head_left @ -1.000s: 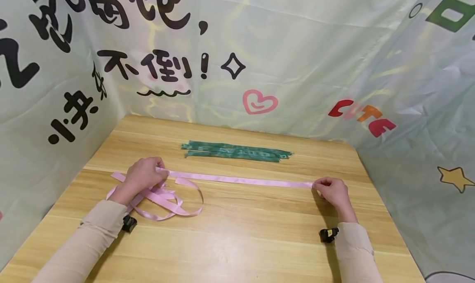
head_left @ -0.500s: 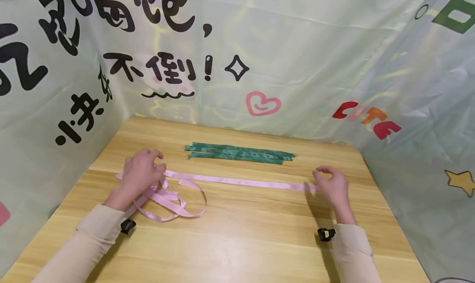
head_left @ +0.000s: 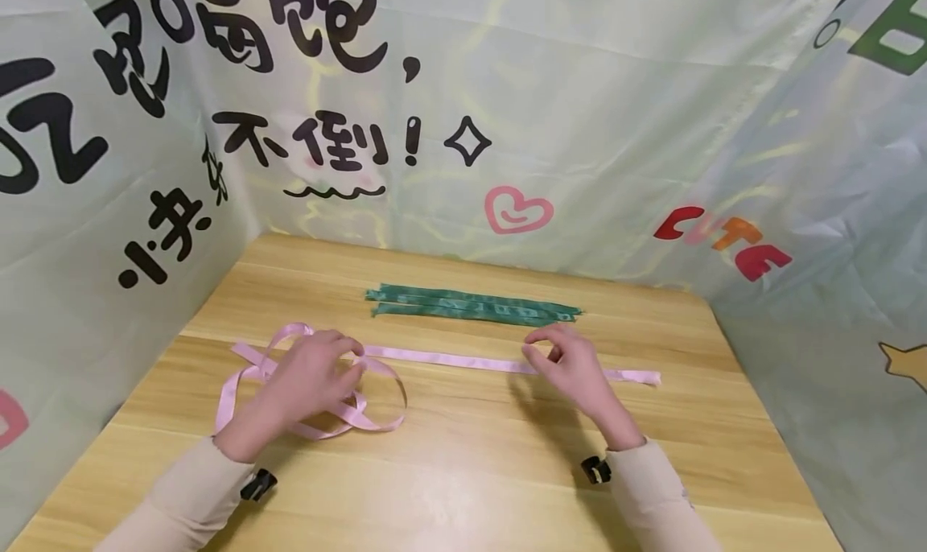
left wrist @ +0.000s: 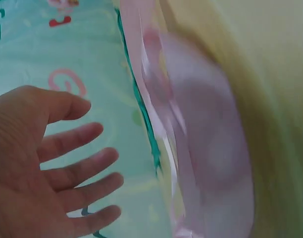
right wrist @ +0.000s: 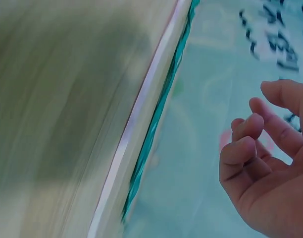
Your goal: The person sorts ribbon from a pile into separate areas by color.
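A pink ribbon (head_left: pixel 449 360) runs nearly straight across the table in the head view, its right end (head_left: pixel 640 376) flat on the wood. Its loose loops (head_left: pixel 228 399) lie in a tangle at the left. Over this tangle is my left hand (head_left: pixel 313 379), fingers spread and holding nothing, as the left wrist view also shows. My right hand (head_left: pixel 575 372) hovers above the straight stretch and hides part of it; its fingers are loosely bent with nothing between them (right wrist: pixel 265 163). Behind the pink ribbon lie several green ribbon strips (head_left: pixel 471 304) side by side.
The wooden table (head_left: pixel 449 471) is bounded at the back and sides by a hanging printed cloth (head_left: pixel 601 117) with lettering and drawings. Each sleeve cuff carries a small black device, such as the right one (head_left: pixel 596 470).
Both hands have let go of the pink ribbon they pinched a second ago. The right hand has moved left along it; the left hand has shifted slightly right and nearer to me.
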### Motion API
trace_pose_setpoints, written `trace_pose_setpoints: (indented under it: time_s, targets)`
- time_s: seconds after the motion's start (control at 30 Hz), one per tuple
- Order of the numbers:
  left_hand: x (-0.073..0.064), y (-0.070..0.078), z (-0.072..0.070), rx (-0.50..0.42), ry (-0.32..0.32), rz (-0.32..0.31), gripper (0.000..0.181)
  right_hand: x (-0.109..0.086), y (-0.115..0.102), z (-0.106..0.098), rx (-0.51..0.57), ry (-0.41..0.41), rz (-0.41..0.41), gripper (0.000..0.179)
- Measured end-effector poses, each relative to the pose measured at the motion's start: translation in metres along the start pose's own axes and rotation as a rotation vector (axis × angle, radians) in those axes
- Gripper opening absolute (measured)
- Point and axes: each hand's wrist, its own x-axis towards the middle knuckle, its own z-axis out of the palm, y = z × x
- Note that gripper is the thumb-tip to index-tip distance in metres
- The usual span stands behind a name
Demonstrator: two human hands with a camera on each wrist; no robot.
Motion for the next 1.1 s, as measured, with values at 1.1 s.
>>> trace_pose_setpoints:
  time_s: [1.1]
  targets:
    - [-0.024,0.041,0.03,0.016,-0.227,0.17,0.018,-0.007,-0.091,0.098,-0.156,-0.454,-0.36,0.028]
